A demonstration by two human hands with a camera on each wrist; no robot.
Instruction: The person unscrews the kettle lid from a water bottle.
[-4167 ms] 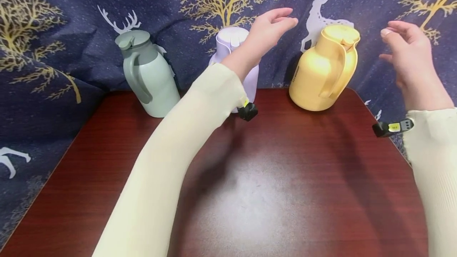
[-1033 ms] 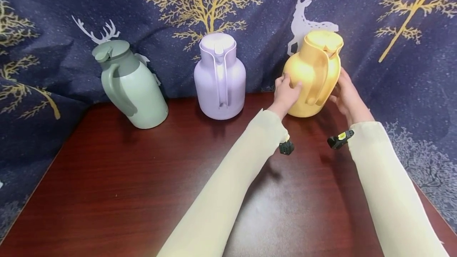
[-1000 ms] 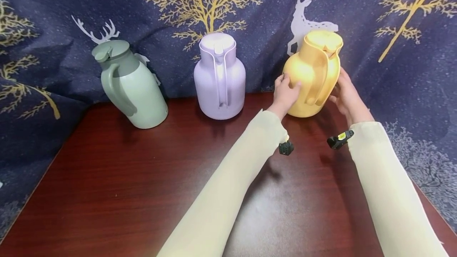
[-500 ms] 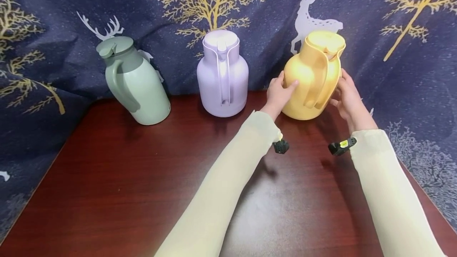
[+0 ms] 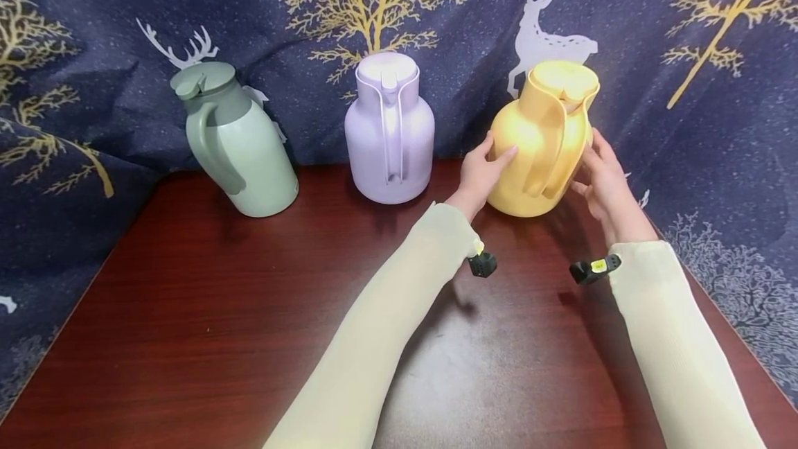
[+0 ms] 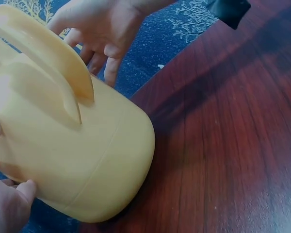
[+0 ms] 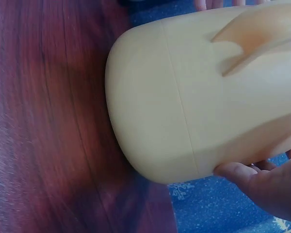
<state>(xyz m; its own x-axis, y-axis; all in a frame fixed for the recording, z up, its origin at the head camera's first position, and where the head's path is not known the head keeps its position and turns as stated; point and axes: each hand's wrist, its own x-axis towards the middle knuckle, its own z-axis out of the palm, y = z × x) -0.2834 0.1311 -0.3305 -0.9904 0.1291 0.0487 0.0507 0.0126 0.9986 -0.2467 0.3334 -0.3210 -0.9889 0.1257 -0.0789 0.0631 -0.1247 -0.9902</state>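
Note:
A yellow thermos jug stands at the back right of the table, its lid on and its handle facing the near side. My left hand grips its left side, thumb across the front. On the right side, my right hand holds the body, its fingers reaching behind. Low on the jug, the right thumb touches the wall in the right wrist view. The left wrist view has the jug's base close over the wood, with the left thumb against its side.
A lilac thermos jug stands left of the yellow one, and a green thermos jug farther left. Behind them hangs a dark blue cloth with trees and deer. The dark red table stretches toward the near side.
Earlier both hands were raised, away from the yellow thermos jug; then they took hold of its sides. Over the last second it has shifted left and nearer, turning slightly.

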